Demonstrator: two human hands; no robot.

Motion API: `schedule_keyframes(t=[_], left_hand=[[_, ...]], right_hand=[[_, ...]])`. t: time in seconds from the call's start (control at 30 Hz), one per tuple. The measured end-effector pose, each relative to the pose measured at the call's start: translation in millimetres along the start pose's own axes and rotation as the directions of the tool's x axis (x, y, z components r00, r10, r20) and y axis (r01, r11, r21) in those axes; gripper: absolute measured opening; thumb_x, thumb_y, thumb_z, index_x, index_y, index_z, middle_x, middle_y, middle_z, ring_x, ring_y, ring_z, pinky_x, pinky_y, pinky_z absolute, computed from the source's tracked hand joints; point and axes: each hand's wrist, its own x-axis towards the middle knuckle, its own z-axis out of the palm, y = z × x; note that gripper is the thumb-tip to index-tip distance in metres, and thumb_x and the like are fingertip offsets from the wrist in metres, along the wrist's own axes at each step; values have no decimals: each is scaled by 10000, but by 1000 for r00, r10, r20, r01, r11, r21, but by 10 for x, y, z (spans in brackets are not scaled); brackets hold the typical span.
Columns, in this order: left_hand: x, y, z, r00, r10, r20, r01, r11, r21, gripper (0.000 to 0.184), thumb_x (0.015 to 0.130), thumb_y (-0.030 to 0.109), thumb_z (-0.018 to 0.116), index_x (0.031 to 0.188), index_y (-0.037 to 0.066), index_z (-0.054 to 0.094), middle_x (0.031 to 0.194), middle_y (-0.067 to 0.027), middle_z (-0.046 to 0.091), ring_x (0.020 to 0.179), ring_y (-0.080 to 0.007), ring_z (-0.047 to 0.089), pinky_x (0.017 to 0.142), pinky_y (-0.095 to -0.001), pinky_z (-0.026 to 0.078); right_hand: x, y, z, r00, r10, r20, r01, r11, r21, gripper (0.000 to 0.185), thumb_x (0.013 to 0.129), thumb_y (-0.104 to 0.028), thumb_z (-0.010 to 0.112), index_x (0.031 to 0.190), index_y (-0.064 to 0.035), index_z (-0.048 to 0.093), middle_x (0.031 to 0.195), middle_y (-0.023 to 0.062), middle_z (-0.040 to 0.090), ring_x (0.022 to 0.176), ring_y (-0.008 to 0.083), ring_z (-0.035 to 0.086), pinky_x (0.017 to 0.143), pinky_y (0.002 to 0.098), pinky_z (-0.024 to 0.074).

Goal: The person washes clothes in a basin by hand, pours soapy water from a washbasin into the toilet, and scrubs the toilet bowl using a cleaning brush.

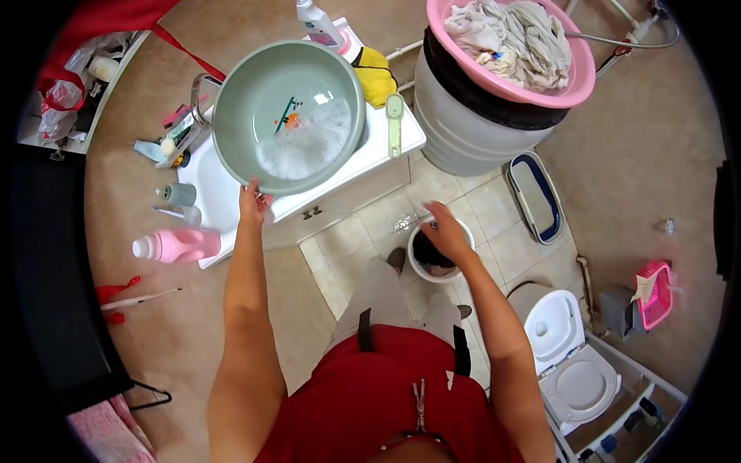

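My left hand point(253, 202) grips the near rim of a round grey-green basin point(231, 147), thumb up at the edge and fingers bent below it. The basin rests on the white sink counter point(370, 158) and holds white suds with a small green and orange item I cannot make out. Over a white bucket point(468, 231) on the floor, my right hand point(445, 231) is held with its fingers apart and nothing visible in them. Dark cloth point(426, 251) lies inside that bucket, partly hidden by the hand.
A pink basin of pale laundry point(509, 42) tops a large barrel point(471, 123). A green-handled brush point(394, 123), yellow cloth point(373, 76) and pink bottle point(181, 245) sit on the counter. A folding tub point(536, 197) leans by the wall; the toilet point(554, 328) is at right.
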Motion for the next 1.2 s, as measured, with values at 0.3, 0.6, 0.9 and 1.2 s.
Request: schedule_keyframes(t=[0.3, 0.6, 0.9, 1.2], left_hand=[[-185, 520, 238, 983, -181, 26, 180, 983, 42, 164, 742, 97, 579, 894, 52, 540, 797, -74, 575, 654, -194, 602, 504, -306, 528], [-725, 1325, -14, 962, -234, 143, 213, 965, 151, 214, 700, 24, 596, 910, 54, 575, 877, -53, 615, 749, -202, 624, 600, -292, 564], [-1735, 1512, -138, 915, -399, 63, 392, 914, 102, 302, 698, -52, 584, 997, -14, 557, 982, -97, 624, 875, -237, 641, 795, -324, 570], [-2830, 779, 99, 892, -449, 54, 427, 876, 223, 215, 702, -10, 594, 908, 47, 567, 826, -32, 611, 694, -165, 606, 539, -275, 500]], right_hand=[[1473, -1018, 926, 923, 383, -14, -345, 846, 407, 789, 828, -403, 630, 1386, 45, 298, 1158, 251, 559, 961, 319, 603, 852, 385, 464], [1565, -1564, 564, 944, 316, 97, -214, 359, 908, 656, 824, -372, 659, 1261, 59, 428, 1108, 168, 582, 819, 216, 604, 695, 315, 500], [950, -1898, 236, 913, 319, -256, -89, 766, 637, 354, 703, -259, 684, 862, 15, 527, 965, 164, 493, 940, 310, 499, 818, 374, 427], [-487, -1522, -465, 831, 322, -454, 65, 754, 653, 367, 687, -202, 699, 881, 53, 519, 1130, 220, 500, 950, 345, 554, 816, 384, 445]])
